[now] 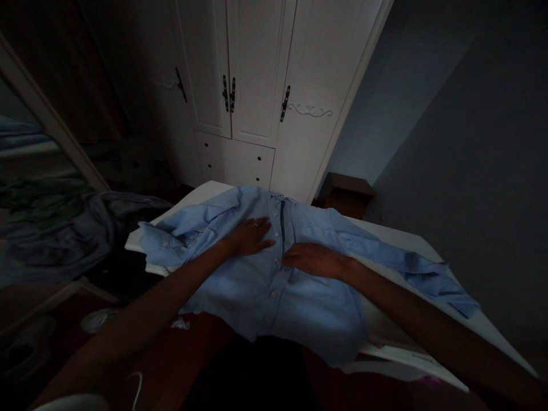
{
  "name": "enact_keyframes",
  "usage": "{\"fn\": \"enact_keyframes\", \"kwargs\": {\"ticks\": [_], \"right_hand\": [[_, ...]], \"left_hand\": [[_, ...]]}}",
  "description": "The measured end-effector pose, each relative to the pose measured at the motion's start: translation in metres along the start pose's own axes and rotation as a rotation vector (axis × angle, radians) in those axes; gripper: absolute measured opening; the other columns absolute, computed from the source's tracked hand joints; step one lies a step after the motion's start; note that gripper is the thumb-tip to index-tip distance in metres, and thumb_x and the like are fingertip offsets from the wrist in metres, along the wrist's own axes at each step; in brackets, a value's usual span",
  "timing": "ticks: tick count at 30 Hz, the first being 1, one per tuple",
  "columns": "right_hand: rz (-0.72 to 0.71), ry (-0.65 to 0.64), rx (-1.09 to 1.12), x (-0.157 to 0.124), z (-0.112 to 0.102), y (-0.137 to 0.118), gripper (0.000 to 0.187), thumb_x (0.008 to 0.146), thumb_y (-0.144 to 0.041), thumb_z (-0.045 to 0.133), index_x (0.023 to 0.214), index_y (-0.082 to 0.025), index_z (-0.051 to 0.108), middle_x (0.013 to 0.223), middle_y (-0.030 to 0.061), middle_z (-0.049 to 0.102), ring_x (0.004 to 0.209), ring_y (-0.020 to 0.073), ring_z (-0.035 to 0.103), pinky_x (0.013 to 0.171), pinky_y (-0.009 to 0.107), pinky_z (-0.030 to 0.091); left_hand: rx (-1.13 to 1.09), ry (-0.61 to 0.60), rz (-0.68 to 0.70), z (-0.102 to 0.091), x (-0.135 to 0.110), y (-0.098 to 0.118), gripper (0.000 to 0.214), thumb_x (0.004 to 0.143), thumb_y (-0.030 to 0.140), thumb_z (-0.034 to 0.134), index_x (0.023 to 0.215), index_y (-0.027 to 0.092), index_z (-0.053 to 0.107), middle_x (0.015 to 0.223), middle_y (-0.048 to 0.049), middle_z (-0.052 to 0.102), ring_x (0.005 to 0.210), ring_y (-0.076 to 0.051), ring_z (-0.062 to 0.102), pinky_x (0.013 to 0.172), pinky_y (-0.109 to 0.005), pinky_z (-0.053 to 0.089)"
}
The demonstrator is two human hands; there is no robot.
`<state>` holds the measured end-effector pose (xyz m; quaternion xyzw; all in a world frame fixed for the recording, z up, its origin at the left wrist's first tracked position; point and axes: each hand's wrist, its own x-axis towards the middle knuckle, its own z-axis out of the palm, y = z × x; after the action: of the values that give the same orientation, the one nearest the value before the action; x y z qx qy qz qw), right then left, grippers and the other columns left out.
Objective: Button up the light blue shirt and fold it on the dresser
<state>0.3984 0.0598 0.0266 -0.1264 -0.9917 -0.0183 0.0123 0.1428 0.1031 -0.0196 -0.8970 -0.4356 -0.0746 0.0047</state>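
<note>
A light blue button-up shirt (274,291) lies spread face up on a white board (411,240), sleeves out to both sides and hem hanging over the near edge. My left hand (250,235) rests flat on the shirt's chest, left of the button line, fingers stretched out, a ring on one finger. My right hand (310,258) lies palm down on the shirt just right of the buttons, fingers extended toward the placket. Neither hand grips anything.
A white wardrobe (257,85) with dark handles stands behind the board. A small brown stand (346,194) sits at its right. Crumpled dark cloth (64,228) lies on the left. The room is dim, with a red floor (180,359) below.
</note>
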Motion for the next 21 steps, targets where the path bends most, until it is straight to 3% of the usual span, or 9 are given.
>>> {"fn": "enact_keyframes", "kwargs": {"ticks": [4, 7, 12, 15, 18, 21], "right_hand": [[-0.046, -0.072, -0.01, 0.015, -0.011, 0.0, 0.03, 0.093, -0.007, 0.053, 0.117, -0.017, 0.066, 0.104, 0.0088, 0.07, 0.094, 0.018, 0.063, 0.08, 0.03, 0.05], [-0.016, -0.115, -0.02, 0.021, -0.016, -0.001, 0.02, 0.092, -0.012, 0.058, 0.108, -0.015, 0.068, 0.096, 0.0077, 0.069, 0.088, 0.0188, 0.062, 0.078, 0.031, 0.048], [0.022, -0.159, -0.027, 0.025, -0.019, -0.001, 0.012, 0.09, -0.011, 0.06, 0.097, -0.016, 0.068, 0.091, 0.0064, 0.066, 0.089, 0.0198, 0.059, 0.081, 0.033, 0.045], [0.03, -0.111, -0.048, 0.026, -0.021, 0.0, 0.014, 0.094, -0.013, 0.053, 0.09, -0.016, 0.066, 0.089, 0.006, 0.064, 0.087, 0.0192, 0.058, 0.079, 0.034, 0.044], [0.077, -0.012, -0.084, 0.023, -0.019, 0.0, 0.021, 0.099, -0.017, 0.042, 0.098, -0.014, 0.063, 0.095, 0.009, 0.065, 0.083, 0.0188, 0.058, 0.077, 0.034, 0.046], [0.128, 0.0, -0.075, 0.02, -0.011, -0.002, 0.023, 0.099, -0.018, 0.039, 0.105, -0.013, 0.061, 0.101, 0.0107, 0.066, 0.08, 0.0188, 0.06, 0.075, 0.035, 0.048]], "left_hand": [[0.003, 0.048, -0.026, -0.008, -0.003, 0.008, 0.068, 0.094, 0.064, 0.033, 0.137, 0.013, 0.048, 0.149, -0.0198, 0.041, 0.133, -0.03, 0.046, 0.109, -0.043, 0.034], [0.022, 0.073, -0.036, -0.015, -0.007, 0.019, 0.058, 0.095, 0.059, 0.036, 0.124, 0.013, 0.056, 0.134, -0.0199, 0.055, 0.118, -0.031, 0.056, 0.1, -0.044, 0.042], [-0.002, 0.069, -0.108, -0.027, -0.013, 0.039, 0.035, 0.095, 0.04, 0.047, 0.111, 0.013, 0.062, 0.124, -0.0193, 0.06, 0.114, -0.031, 0.058, 0.092, -0.044, 0.046], [-0.115, 0.11, -0.139, -0.032, -0.016, 0.05, 0.028, 0.091, 0.029, 0.052, 0.112, 0.014, 0.064, 0.118, -0.0162, 0.064, 0.109, -0.029, 0.06, 0.09, -0.04, 0.048], [-0.299, 0.152, -0.174, -0.033, -0.02, 0.059, 0.025, 0.089, 0.026, 0.053, 0.104, 0.016, 0.069, 0.103, -0.0109, 0.07, 0.096, -0.024, 0.065, 0.086, -0.034, 0.049], [-0.465, 0.12, -0.143, -0.03, -0.027, 0.065, 0.021, 0.088, 0.024, 0.052, 0.092, 0.017, 0.072, 0.091, -0.0059, 0.072, 0.084, -0.02, 0.066, 0.08, -0.031, 0.05]]}}
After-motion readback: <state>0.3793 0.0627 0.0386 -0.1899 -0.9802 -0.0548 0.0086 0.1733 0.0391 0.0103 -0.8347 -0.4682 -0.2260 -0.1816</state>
